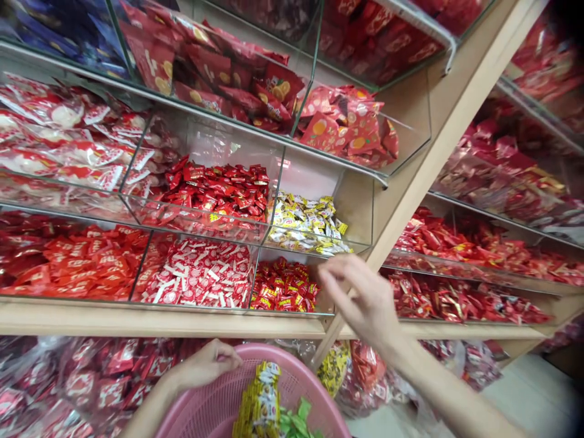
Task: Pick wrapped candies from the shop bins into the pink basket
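Note:
Below the shelves is a pink plastic basket (pixel 319 389) with perforated sides. My left hand (pixel 210 365) is closed on its rim at the far left side. Inside lie a bundle of yellow and white wrapped sweets (pixel 262 401) and some green-wrapped pieces (pixel 298 420). My right hand (pixel 362 295) is raised in front of the shelf upright, its fingers bent but apart, with nothing visible between them. It is nearest the bin of red and yellow wrapped sweets (pixel 286 286), just under the bin of white and yellow wrapped sweets (pixel 310 222).
Clear-walled bins hold red-and-white sweets (pixel 196 274), orange-red packets (pixel 91 261) and small red packets (pixel 223 188). A slanting wooden upright (pixel 424 158) divides this shelf from another at right. Bagged sweets (pixel 104 377) sit beneath the wooden ledge (pixel 159 319).

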Motion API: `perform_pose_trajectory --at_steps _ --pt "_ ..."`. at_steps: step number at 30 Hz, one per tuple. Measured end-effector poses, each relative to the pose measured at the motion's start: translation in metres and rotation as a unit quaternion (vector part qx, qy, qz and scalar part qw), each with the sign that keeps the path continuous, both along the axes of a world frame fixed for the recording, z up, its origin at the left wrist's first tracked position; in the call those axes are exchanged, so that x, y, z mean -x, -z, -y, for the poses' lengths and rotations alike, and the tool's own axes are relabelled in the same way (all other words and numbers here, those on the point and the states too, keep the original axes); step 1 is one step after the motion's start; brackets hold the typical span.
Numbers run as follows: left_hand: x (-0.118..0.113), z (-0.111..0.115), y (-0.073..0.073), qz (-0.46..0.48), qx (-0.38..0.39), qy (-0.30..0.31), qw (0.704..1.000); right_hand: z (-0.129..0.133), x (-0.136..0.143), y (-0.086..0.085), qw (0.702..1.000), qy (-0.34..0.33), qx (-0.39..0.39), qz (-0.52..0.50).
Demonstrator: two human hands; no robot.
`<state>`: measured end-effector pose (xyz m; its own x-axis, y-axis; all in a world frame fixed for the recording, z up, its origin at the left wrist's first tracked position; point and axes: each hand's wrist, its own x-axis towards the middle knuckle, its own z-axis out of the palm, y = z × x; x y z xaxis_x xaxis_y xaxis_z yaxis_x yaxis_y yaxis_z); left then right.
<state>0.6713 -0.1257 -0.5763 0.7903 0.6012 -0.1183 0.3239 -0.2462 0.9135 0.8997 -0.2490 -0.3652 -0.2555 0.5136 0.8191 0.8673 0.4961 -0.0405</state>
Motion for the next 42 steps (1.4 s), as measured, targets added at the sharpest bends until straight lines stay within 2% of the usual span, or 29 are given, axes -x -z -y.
perform_pose_trajectory --at_steps 2,4,6,8,10,13,15,18,20,23,27,29,37,42 --pt "0.000 0.000 0.000 0.000 -0.003 0.003 1.000 -0.019 -0.007 -0.039 0.999 0.038 -0.010 -0.014" --pt "0.000 0.000 0.001 0.001 -0.008 0.006 1.000 -0.043 -0.016 -0.067 0.995 0.087 0.049 -0.029" --pt "0.000 -0.002 0.004 0.006 -0.009 0.005 1.000 -0.069 -0.025 -0.084 0.977 0.146 0.151 -0.040" --pt "0.001 -0.003 0.007 0.013 -0.009 0.007 1.000 -0.089 -0.032 -0.090 0.944 0.196 0.259 -0.052" --pt "0.001 -0.004 0.009 0.017 -0.010 0.008 1.000 -0.100 -0.037 -0.090 0.910 0.195 0.355 -0.088" --pt "0.002 -0.003 0.007 0.008 -0.010 0.005 1.000 -0.100 -0.045 -0.087 0.865 0.081 0.464 -0.171" --pt "0.002 -0.001 0.004 -0.002 -0.011 -0.007 1.000 -0.095 -0.052 -0.085 0.840 0.015 0.498 -0.215" --pt "0.001 0.000 0.001 -0.009 -0.013 -0.018 1.000 -0.091 -0.062 -0.081 0.820 -0.017 0.515 -0.249" --pt "0.001 0.001 0.000 -0.008 -0.009 -0.016 1.000 -0.093 -0.065 -0.078 0.823 -0.014 0.510 -0.252" --pt "0.000 -0.001 0.002 -0.004 -0.003 -0.013 1.000 -0.098 -0.064 -0.077 0.846 0.018 0.482 -0.230" --pt "0.001 -0.003 0.005 -0.011 -0.009 -0.013 1.000 -0.100 -0.056 -0.085 0.883 0.070 0.417 -0.202" --pt "0.002 -0.003 0.005 -0.019 -0.010 -0.014 1.000 -0.098 -0.053 -0.090 0.889 0.073 0.405 -0.200" --pt "0.001 -0.001 0.004 -0.010 -0.010 -0.013 1.000 -0.097 -0.054 -0.088 0.846 -0.061 0.498 -0.178" --pt "0.002 0.000 0.002 -0.025 -0.007 -0.036 0.999 -0.099 -0.053 -0.089 0.848 -0.077 0.495 -0.172"
